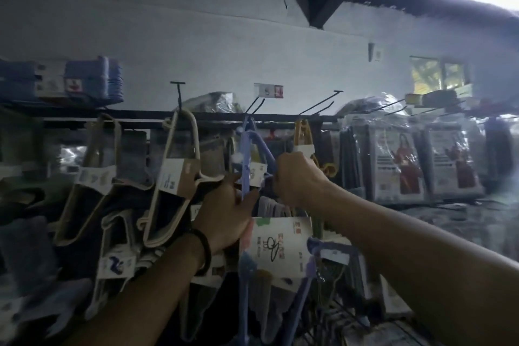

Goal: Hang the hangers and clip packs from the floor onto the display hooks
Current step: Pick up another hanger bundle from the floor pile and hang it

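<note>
Blue hanger pack [246, 149], gripped by both hands.
Left hand [229, 211] at its 7 o'clock, right hand [295, 177] at 4 o'clock.

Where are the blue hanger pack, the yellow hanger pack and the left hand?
blue hanger pack [244, 149]: head view, on its blue stem.
yellow hanger pack [302, 135]: head view, on its yellow neck.
left hand [226, 213]: head view, on the back of the hand.

right hand [297, 177] fingertips hidden behind its own knuckles, left hand [227, 213] fingers partly behind blue hanger [247, 154], both forearms [421, 247] cut off at bottom edge, print on white card [278, 244] too blurred to read, blue stack [84, 81] cut at left edge
</note>
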A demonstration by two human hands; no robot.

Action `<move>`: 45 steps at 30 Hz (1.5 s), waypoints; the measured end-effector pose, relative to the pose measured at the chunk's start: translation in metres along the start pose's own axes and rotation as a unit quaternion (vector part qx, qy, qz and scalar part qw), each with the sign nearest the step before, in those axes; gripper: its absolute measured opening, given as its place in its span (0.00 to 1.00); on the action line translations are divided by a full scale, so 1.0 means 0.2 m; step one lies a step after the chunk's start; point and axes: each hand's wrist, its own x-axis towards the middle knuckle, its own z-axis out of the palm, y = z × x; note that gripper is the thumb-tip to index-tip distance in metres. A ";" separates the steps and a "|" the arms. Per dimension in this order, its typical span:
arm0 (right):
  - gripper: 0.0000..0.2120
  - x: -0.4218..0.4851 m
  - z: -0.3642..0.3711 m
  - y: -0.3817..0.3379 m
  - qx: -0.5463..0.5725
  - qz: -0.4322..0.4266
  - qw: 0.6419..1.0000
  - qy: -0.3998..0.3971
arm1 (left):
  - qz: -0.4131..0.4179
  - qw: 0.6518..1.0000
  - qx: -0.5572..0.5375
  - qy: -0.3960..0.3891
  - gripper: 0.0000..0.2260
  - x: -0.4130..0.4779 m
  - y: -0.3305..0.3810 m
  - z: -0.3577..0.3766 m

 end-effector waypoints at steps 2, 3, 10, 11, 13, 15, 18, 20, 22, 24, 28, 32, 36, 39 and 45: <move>0.08 0.10 0.02 0.06 0.010 -0.003 1.000 -0.017 | 0.003 1.000 0.004 -0.004 0.25 0.02 -0.06 0.04; 0.06 0.16 0.04 0.09 0.007 -0.009 1.000 -0.024 | 0.017 1.000 0.025 0.008 0.27 0.03 -0.10 0.06; 0.08 0.56 0.07 0.13 -0.063 -0.014 0.997 -0.036 | 0.159 0.966 0.204 -0.024 0.35 0.23 -0.33 0.13; 0.07 0.64 0.08 0.12 -0.060 -0.009 0.998 -0.032 | 0.153 0.964 0.217 -0.021 0.35 0.28 -0.35 0.13; 0.05 0.76 0.10 0.11 -0.056 0.008 0.997 -0.050 | 0.152 0.962 0.229 -0.013 0.38 0.37 -0.39 0.13; 0.09 0.87 0.14 0.10 -0.016 0.011 0.999 -0.043 | 0.160 0.957 0.240 -0.012 0.44 0.48 -0.45 0.12; 0.11 1.00 0.19 0.09 0.030 0.013 0.999 -0.035 | 0.173 0.942 0.287 -0.004 0.54 0.61 -0.50 0.12; 0.06 1.09 0.22 0.10 0.037 0.018 0.999 -0.025 | 0.184 0.934 0.306 0.009 0.54 0.68 -0.50 0.13; 0.06 1.15 0.23 0.13 0.052 0.025 0.998 0.006 | 0.197 0.933 0.302 0.015 0.53 0.75 -0.49 0.14; 0.06 1.17 0.24 0.17 0.058 0.023 0.996 0.059 | 0.203 0.934 0.294 0.020 0.53 0.82 -0.49 0.16; 0.03 1.17 0.25 0.24 0.035 0.001 0.982 0.184 | 0.220 0.929 0.293 0.048 0.54 0.93 -0.50 0.20; 0.05 1.20 0.28 0.30 0.064 -0.003 0.973 0.221 | 0.225 0.920 0.308 0.091 0.49 1.02 -0.45 0.27; 0.08 1.25 0.41 0.36 0.078 -0.002 0.981 0.178 | 0.205 0.904 0.362 0.093 0.44 1.08 -0.45 0.33; 0.08 1.33 0.49 0.38 0.106 -0.004 0.982 0.156 | 0.181 0.899 0.390 0.083 0.44 1.13 -0.48 0.38; 0.13 1.49 0.71 0.34 0.133 -0.013 0.987 0.092 | 0.104 0.859 0.498 0.059 0.38 1.19 -0.61 0.47</move>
